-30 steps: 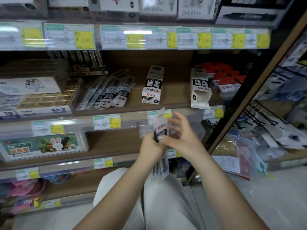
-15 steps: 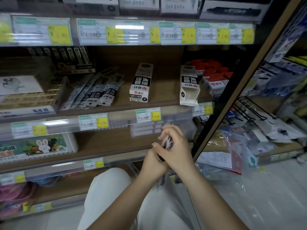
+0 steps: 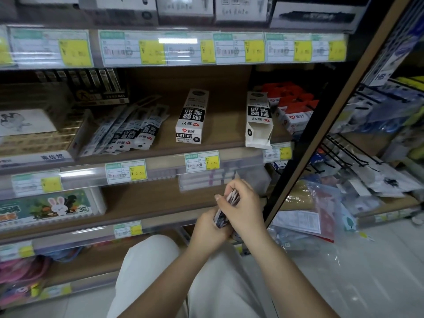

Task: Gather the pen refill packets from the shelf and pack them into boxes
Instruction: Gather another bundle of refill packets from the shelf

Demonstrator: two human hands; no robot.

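Wooden shelf [image 3: 220,106] carries refill packets [image 3: 128,129] at left and two white boxes [image 3: 191,118], while near it the left hand [image 3: 206,230] and right hand [image 3: 244,210] together grip a packet bundle [image 3: 226,210].

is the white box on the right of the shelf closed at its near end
No, the right box has its near-end flaps hanging open at the shelf edge, unlike the closed box to its left.
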